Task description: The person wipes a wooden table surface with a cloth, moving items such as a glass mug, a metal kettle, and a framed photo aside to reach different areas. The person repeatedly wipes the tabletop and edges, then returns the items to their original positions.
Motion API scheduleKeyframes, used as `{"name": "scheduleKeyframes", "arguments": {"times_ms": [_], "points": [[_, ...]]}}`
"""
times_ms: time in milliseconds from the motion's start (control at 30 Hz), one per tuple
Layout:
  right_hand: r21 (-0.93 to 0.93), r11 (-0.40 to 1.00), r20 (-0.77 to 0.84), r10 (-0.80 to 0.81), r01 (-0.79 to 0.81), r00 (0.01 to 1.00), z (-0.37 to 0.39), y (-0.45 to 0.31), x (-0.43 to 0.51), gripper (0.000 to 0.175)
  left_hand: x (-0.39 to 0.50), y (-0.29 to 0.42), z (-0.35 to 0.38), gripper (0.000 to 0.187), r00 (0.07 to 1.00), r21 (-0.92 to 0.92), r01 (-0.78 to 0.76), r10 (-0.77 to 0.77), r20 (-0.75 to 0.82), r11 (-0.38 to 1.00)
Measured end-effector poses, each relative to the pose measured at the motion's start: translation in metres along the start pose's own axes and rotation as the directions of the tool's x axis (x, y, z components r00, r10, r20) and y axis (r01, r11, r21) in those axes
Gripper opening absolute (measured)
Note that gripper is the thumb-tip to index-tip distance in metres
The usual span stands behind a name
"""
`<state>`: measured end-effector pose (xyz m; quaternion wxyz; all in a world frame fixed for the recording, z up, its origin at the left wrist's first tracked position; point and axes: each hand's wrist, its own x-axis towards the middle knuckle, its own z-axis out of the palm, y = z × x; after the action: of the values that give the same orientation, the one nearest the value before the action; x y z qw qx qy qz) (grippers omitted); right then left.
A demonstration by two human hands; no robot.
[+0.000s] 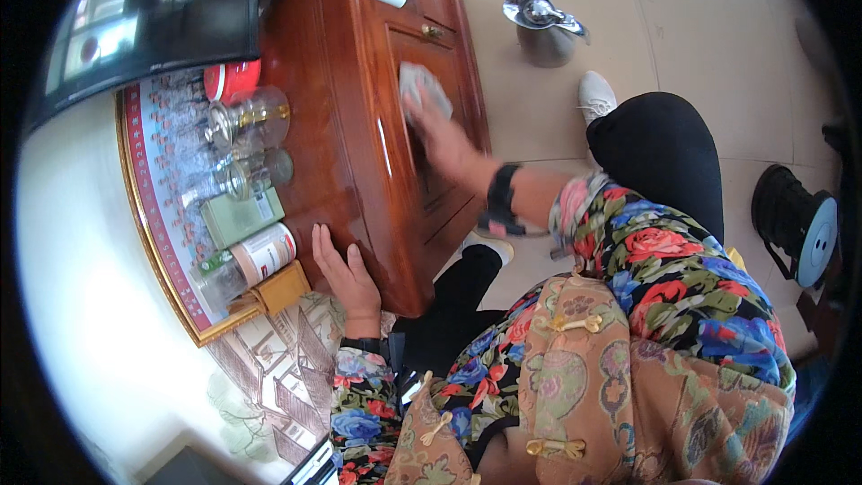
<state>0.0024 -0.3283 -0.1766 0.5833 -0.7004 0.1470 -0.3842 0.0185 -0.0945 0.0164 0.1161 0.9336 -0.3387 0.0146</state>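
A light grey cloth (425, 91) is pressed by my right hand (441, 138) against the front of a glossy red-brown wooden cabinet (337, 114). The hand is somewhat blurred, and part of the cloth lies under its fingers. My left hand (347, 276) rests flat on the cabinet top near its end, fingers apart and holding nothing. Beside its fingertips stand a jar with a white and pink label (266, 254), a green box (244, 217) and a small yellow-brown box (284, 287).
Glass jars (249, 124), a red container (232, 79) and a gold-framed group photograph (151, 236) line the back of the cabinet top, near a television (148, 27). A metal pitcher (545, 44) stands on the tiled floor. A black round object with a pale blue disc (816, 242) is at the right.
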Motion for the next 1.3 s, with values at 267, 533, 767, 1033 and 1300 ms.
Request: {"name": "scheduleKeyframes", "arguments": {"times_ms": [267,533,767,1033,1300], "points": [[-0.049,0.992,-0.031,0.112,-0.113,0.993,0.008,0.013,0.04,0.073,0.001,-0.004,0.004,0.054,0.999,0.014,0.005,-0.004,-0.031,1.0],[0.634,0.603,0.045,0.597,-0.484,0.801,-0.03,-0.058,0.055,0.039,0.004,-0.012,0.009,0.053,0.998,0.008,0.01,-0.01,-0.056,1.0],[0.419,0.887,0.015,0.208,-0.195,0.978,-0.02,-0.083,0.099,0.057,0.004,-0.003,0.005,0.053,0.999,0.027,-0.006,0.007,-0.038,1.0],[0.609,0.792,-0.196,0.209,-0.048,0.958,-0.006,0.006,0.181,0.053,0.004,0.013,-0.002,0.055,0.999,0.021,0.042,-0.043,0.026,0.999],[0.258,0.961,-0.177,0.154,-0.105,0.972,-0.005,0.073,0.151,0.055,0.003,0.017,-0.005,0.057,0.997,0.041,0.053,-0.056,0.052,0.998]]}}
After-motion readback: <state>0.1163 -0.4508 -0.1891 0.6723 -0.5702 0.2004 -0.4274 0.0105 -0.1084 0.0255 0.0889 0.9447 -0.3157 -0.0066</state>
